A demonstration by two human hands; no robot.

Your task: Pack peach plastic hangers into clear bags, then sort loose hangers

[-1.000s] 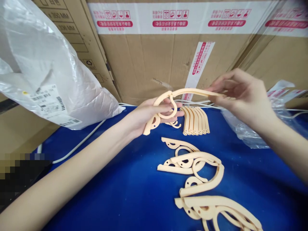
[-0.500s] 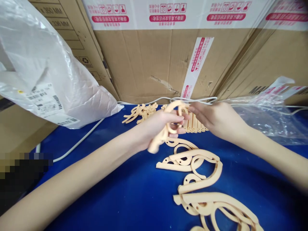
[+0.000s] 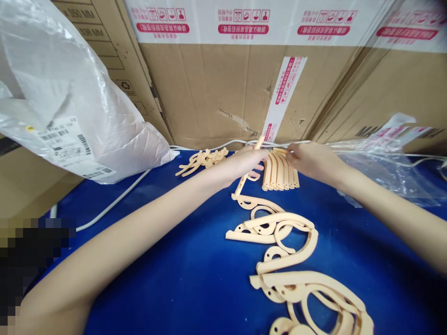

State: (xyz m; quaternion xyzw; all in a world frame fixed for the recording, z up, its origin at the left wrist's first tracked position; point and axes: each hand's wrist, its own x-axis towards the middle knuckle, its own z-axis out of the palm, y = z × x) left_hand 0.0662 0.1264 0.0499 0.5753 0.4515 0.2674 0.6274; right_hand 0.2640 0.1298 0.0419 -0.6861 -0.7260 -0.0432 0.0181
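My left hand is closed round a beige plastic hanger arm, whose ends stick out above and below the fingers. Much of that piece is hidden by the hand. My right hand pinches the far end of another beige hanger arm, at the top of a neat row of similar arms. Below the hands, several hanger arms with ring-shaped hooks lie overlapping. A further cluster of them reaches the bottom edge of the view.
A pile of small beige hooks lies left of the row. A white plastic sack leans in at the left. Cardboard boxes wall off the back of the blue surface. Clear plastic wrap and a white cable lie around.
My right hand has gone from hovering with loose fingers to pinching at the row. My left hand has turned the held hanger arm, now seen edge-on, and shifted slightly right.
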